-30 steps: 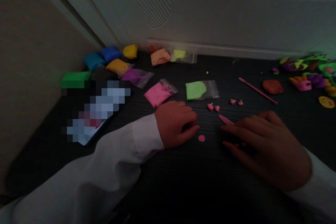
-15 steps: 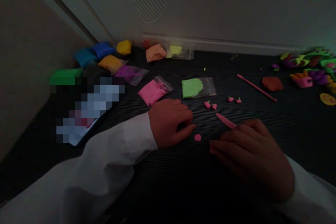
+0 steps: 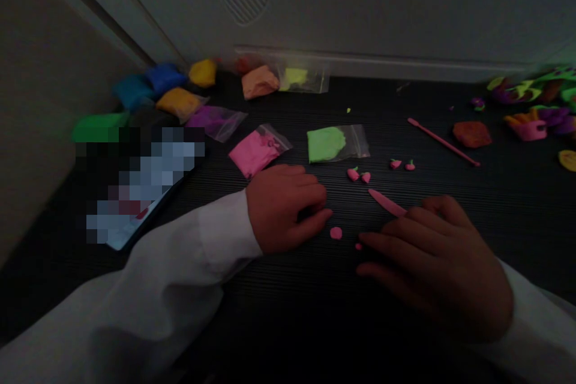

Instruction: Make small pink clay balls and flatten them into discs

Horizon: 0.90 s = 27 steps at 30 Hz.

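Note:
My left hand [image 3: 288, 209] rests on the dark table with loosely curled fingers, thumb apart from the forefinger and nothing visible between them. Just right of its thumb lies a small flat pink clay disc [image 3: 336, 233]. Over the table, my right hand [image 3: 438, 270] has thumb and forefinger spread. A tiny pink clay bit [image 3: 359, 246] is at the forefinger's tip; whether it sticks there or lies on the table I cannot tell. The pink clay knife [image 3: 386, 202] pokes out beyond my right knuckles, its other end hidden. Several small pink clay fruits [image 3: 353, 174] with green tops lie behind it.
Bags of pink clay [image 3: 256, 151] and light green clay [image 3: 326, 144] lie ahead, more coloured clay packs at back left. A phone [image 3: 153, 192], blurred out, is at left. A thin pink tool [image 3: 443, 141], a brown clay lump [image 3: 471, 134] and finished clay pieces [image 3: 526, 126] are at right.
My right thumb and forefinger have parted from a pinch, and the tiny pink bit now shows by the fingertip. The left hand keeps its pose; the view has shifted slightly.

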Tool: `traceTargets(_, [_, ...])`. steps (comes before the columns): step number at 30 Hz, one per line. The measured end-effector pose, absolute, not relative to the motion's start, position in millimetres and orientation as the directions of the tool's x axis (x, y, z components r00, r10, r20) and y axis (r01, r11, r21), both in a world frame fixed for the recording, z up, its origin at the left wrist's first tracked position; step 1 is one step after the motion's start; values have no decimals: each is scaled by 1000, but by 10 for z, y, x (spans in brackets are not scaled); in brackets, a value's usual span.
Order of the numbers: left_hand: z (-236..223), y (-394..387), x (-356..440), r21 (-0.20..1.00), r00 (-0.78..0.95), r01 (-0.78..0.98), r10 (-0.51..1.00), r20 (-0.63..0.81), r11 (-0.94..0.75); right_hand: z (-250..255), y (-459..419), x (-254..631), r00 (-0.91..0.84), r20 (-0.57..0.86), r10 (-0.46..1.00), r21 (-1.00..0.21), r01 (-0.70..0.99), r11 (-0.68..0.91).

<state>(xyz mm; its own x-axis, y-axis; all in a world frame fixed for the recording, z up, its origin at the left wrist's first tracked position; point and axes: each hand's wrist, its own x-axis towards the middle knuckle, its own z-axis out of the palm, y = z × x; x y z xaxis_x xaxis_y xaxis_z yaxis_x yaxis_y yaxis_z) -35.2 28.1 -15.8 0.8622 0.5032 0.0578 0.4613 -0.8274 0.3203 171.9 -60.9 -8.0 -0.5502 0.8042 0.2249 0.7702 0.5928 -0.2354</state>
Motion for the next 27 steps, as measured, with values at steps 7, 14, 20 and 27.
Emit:
traceTargets(7, [-141,280,-352,321,863,463,502,48,-826,16,-689,1702,-565,257,784,-234,751,618])
traceTargets(14, [-147,275,-353,320,865,460,500,52,-828,-16,-700,1689,-601,238,763,-201,738,644])
traceTargets(20, [-144,271,-348,305,863,468,503,43,-829,-37,-701,1675,-607,214,766,-183,745,641])
traceTargets(27, [-155,277,-352,308,863,462,502,60,-831,-47,-699,1668,-607,198,770,-171,752,636])
